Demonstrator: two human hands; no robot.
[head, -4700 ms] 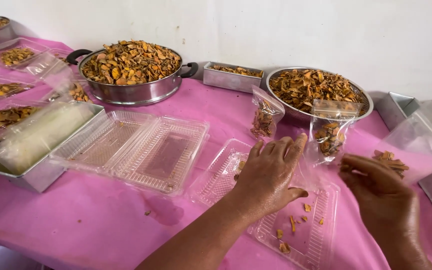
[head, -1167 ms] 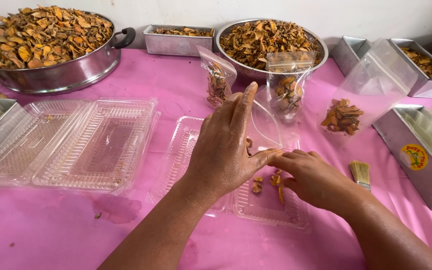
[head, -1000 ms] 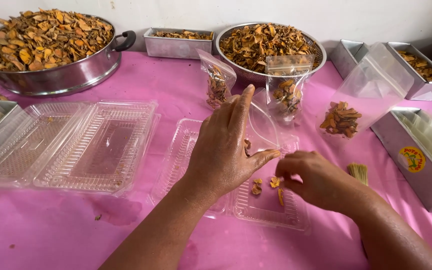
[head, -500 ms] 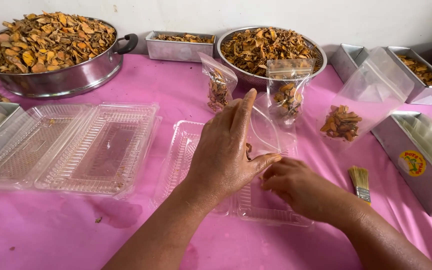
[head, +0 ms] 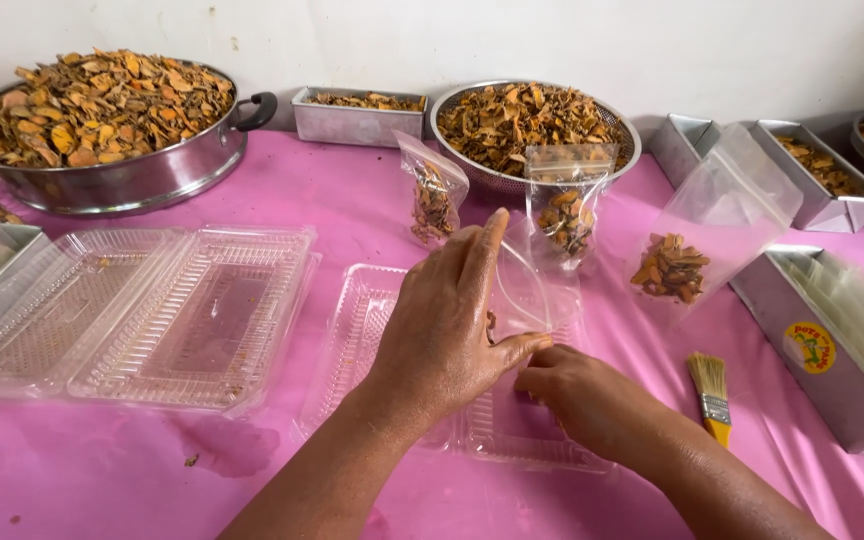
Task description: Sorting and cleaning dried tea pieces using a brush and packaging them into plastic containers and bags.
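Note:
My left hand (head: 447,320) holds a small clear plastic pouch (head: 530,292) by its mouth, tilted over an open clear clamshell tray (head: 357,330). My right hand (head: 582,395) rests on the tray just under the pouch mouth. Its fingers are bunched together and touch my left thumb. Whatever lies beneath them is hidden. Three filled pouches of orange-brown dried pieces stand behind: one (head: 432,198) on the left, one (head: 564,212) in the middle, and a larger one (head: 687,255) on the right.
A big steel pot (head: 102,120) and a mesh bowl (head: 527,115) are heaped with dried pieces at the back. A second open clamshell (head: 152,315) lies left. Metal tins (head: 837,340) stand right, with a small brush (head: 712,395) beside them on the pink cloth.
My right hand has slid from pinching loose pieces on the tray to under the pouch mouth, covering them. My left hand has kept the pouch in place.

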